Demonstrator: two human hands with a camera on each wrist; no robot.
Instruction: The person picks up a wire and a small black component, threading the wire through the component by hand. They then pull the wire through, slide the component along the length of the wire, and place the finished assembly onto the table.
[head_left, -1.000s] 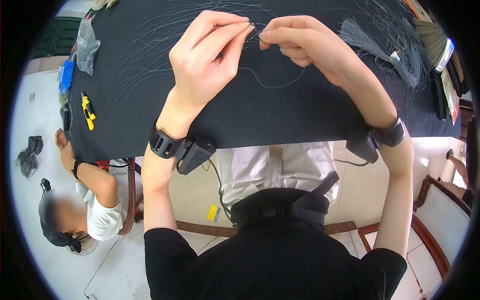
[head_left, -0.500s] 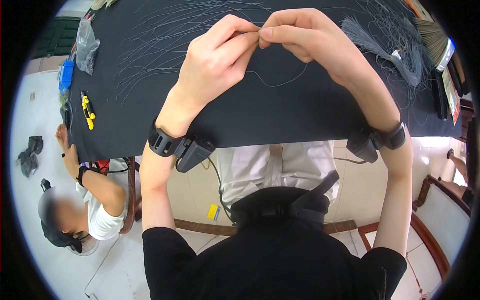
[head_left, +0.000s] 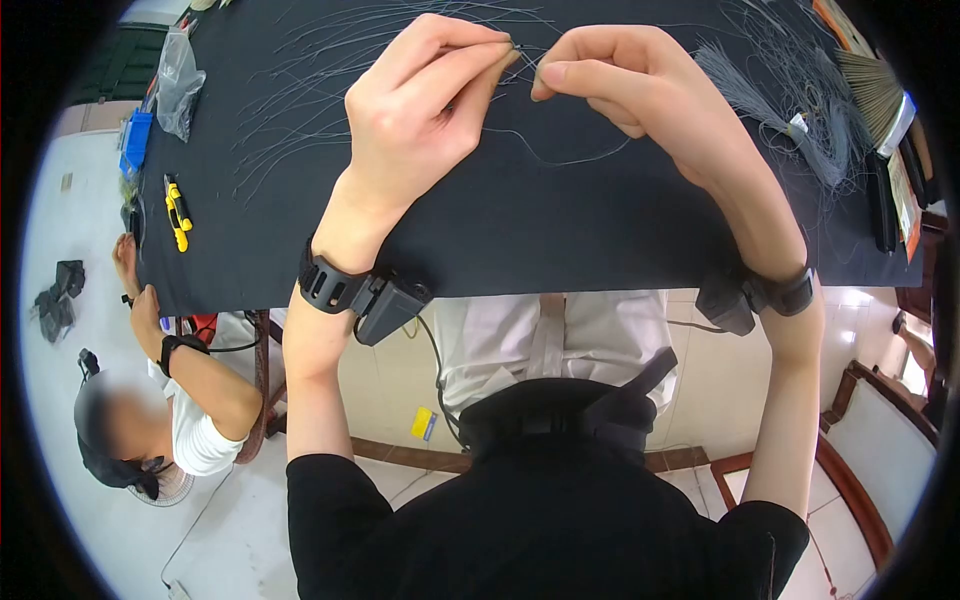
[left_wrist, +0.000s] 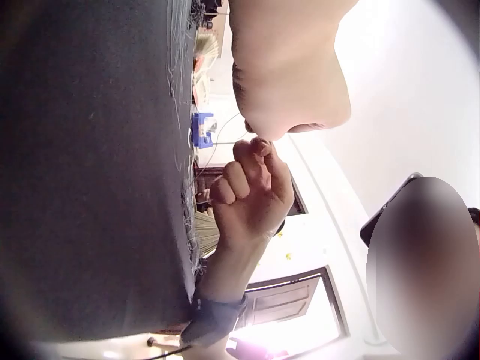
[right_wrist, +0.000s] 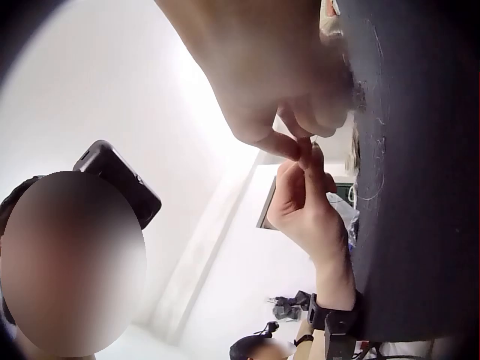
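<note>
In the head view the left hand (head_left: 425,110) pinches a small dark piece (head_left: 516,47) on a thin grey line between thumb and fingertips. Just right of it, the right hand (head_left: 640,90) has thumb and index finger pressed together on thin line, with the other fingers curled. A loop of the line (head_left: 560,162) hangs below between the hands. Both wrist views show the hands close together, fingertips toward each other; the line itself is hard to make out there.
Many separate lines (head_left: 300,100) lie at the table's back left, near a yellow cutter (head_left: 177,212) and a plastic bag (head_left: 178,85). A bundle of grey line (head_left: 800,125) and a brush-like bundle (head_left: 868,90) lie at right. Another person sits at left.
The hands met at the fingertips half a second ago and are now apart again, the left shifted left and the right shifted right. The person at left has moved an arm slightly.
</note>
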